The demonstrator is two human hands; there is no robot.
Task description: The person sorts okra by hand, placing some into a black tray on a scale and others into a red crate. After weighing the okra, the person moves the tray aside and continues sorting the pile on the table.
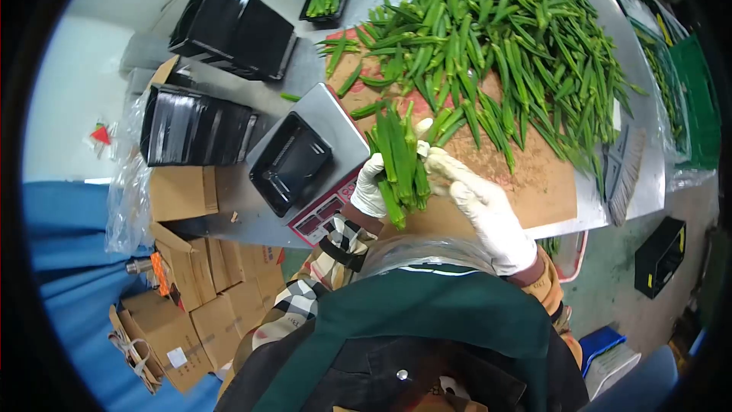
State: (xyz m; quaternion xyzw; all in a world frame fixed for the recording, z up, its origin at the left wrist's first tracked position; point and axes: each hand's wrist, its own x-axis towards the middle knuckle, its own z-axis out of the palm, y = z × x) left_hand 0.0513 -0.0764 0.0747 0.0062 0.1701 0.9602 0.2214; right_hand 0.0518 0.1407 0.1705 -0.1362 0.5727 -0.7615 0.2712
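Observation:
A bundle of green okra (398, 156) is held upright between my two gloved hands, over the brown board. My left hand (369, 189), in a white glove, is wrapped round the bundle's left side. On its right side, the gloved fingers of my right hand (476, 202) press on the okra near the top. Beyond them a large pile of okra (526, 53) covers much of the board (534, 191). To the left of my hands, an empty black tray (292, 164) rests on a scale (332, 118) with a red-edged panel.
Stacks of black trays (232, 30) (194, 126) stand at the left. A small tray of okra (326, 0) sits at the back. A brush (627, 175) lies at the table's right edge. Cardboard boxes (168, 328) are at the lower left, a green crate (695, 99) at the right.

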